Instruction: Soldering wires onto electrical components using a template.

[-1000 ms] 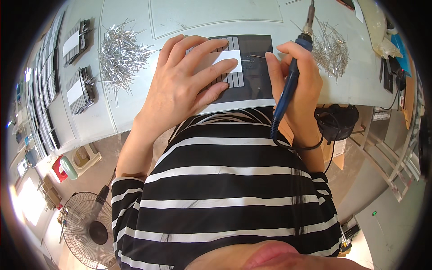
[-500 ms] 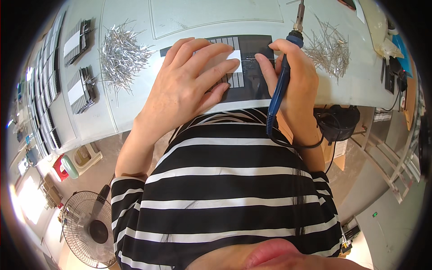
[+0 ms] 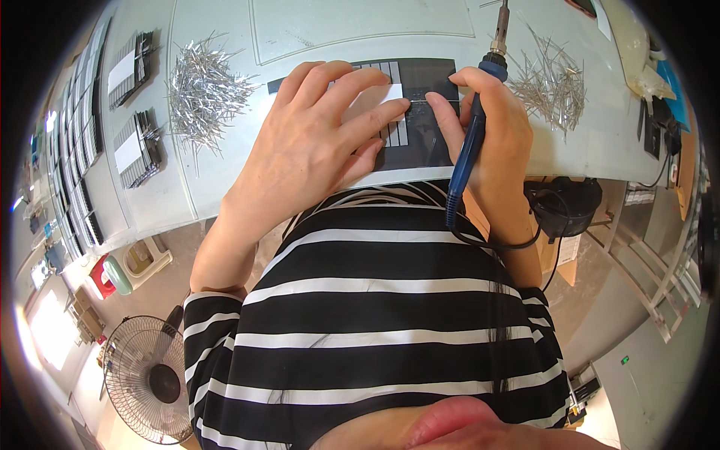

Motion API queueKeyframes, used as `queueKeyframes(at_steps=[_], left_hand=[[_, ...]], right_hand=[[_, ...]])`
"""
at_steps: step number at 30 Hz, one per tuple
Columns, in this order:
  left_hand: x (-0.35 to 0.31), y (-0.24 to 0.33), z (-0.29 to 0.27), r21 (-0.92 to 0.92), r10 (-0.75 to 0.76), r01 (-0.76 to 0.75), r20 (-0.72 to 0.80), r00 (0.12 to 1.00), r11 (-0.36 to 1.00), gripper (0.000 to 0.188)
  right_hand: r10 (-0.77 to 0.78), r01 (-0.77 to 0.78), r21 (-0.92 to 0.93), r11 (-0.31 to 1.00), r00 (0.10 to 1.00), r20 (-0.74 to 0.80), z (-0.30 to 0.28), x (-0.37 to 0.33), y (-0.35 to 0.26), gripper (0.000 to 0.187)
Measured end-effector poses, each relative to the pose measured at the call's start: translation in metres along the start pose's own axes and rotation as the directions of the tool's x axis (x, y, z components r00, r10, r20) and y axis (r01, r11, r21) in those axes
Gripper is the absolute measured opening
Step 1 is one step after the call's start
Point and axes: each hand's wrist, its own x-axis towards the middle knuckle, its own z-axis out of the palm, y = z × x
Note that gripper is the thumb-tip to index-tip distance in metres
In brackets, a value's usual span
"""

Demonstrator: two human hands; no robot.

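Note:
My left hand [image 3: 311, 131] lies flat with fingers stretched over a dark flat board [image 3: 431, 139]. Beneath its fingers are dark strips with pale lines [image 3: 396, 133] and a white card [image 3: 366, 100], both partly covered. One fingertip reaches past the card's right edge to the end of a thin silvery wire [image 3: 429, 100]. In my right hand [image 3: 495, 124] is a soldering iron [image 3: 469, 154] with a blue handle, its tip pointing away from me. The thumb and forefinger of that hand are near the wire's right end; whether they pinch it I cannot tell.
Piles of loose silvery strips lie left [image 3: 210, 88] and right [image 3: 553, 86] of the board. Stacks of striped dark pieces [image 3: 137, 154] stand on the table [image 3: 360, 26] further left. The iron's black cable [image 3: 499, 244] hangs past the table edge. A fan [image 3: 146, 379] stands lower left.
My left forefinger has slid slightly right, beyond the card's edge and onto the thin wire. The right hand and the soldering iron have barely moved.

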Motion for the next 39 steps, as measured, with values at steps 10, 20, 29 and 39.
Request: queueKeyframes(at_steps=[10, 20, 29, 39], left_hand=[[0.001, 0.000, -0.001, 0.012, 0.005, -0.005, 0.011, 1.000, 1.000, 0.054], [0.002, 0.000, -0.001, 0.029, 0.019, -0.020, 0.019, 1.000, 0.999, 0.054], [0.003, 0.000, -0.002, 0.038, 0.020, -0.020, 0.025, 1.000, 0.999, 0.052], [0.004, -0.001, -0.002, 0.030, 0.043, -0.043, -0.001, 0.999, 0.999, 0.050]], right_hand=[[-0.011, 0.011, 0.008, 1.000, 1.000, 0.003, 0.000, 0.000, 0.001, 0.033], [-0.016, 0.016, -0.001, 1.000, 1.000, 0.010, 0.000, 0.000, 0.000, 0.032], [-0.007, 0.007, 0.016, 1.000, 1.000, 0.010, -0.001, 0.000, 0.000, 0.032], [0.379, -0.280, 0.685, 0.673, 0.925, 0.006, -0.059, 0.002, 0.009, 0.038]])
